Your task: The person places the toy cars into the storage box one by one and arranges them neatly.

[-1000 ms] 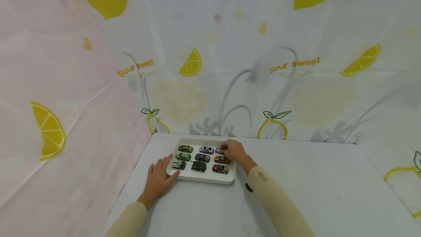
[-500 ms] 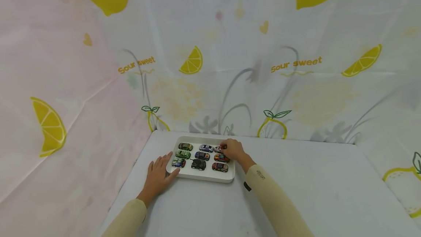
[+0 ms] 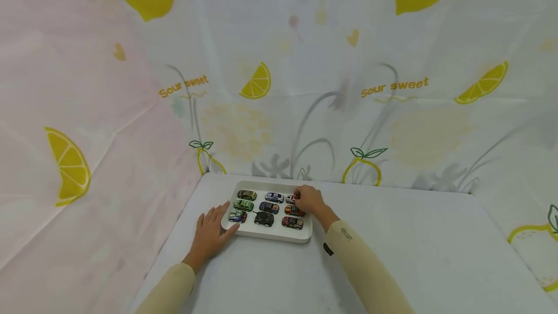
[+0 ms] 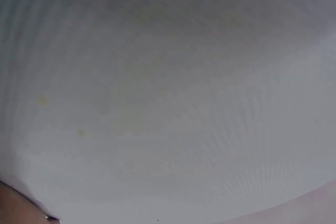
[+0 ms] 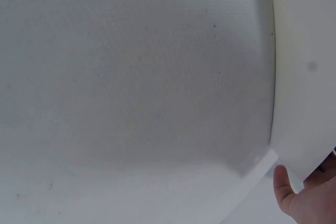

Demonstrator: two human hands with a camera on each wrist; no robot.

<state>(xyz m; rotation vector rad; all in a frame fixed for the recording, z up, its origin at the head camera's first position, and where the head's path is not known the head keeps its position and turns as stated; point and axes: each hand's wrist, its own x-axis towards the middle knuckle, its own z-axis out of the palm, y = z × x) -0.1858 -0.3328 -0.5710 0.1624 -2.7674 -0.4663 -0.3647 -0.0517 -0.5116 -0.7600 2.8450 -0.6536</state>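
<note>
In the head view a white tray [image 3: 272, 234] holds toy cars in three rows. My left hand [image 3: 208, 236] lies along its left side, fingers straight and thumb at the front rim. My right hand [image 3: 310, 199] reaches over the right side with fingers bent down, gripping a white-and-red toy car [image 3: 290, 199] in the back right corner; the hand hides part of that car. Just in front of it are an orange toy car [image 3: 294, 211] and a dark red one [image 3: 292, 223]. A black tank-like toy [image 3: 263, 218] stands mid-front. The right wrist view catches part of the right hand [image 5: 315, 198] at the lower right.
The tray stands on a white-covered table [image 3: 392, 246], near its back edge. A lemon-print cloth [image 3: 279, 125] hangs behind and on the left. More toy cars fill the tray, among them a green one [image 3: 243, 205] and a blue one [image 3: 269, 208].
</note>
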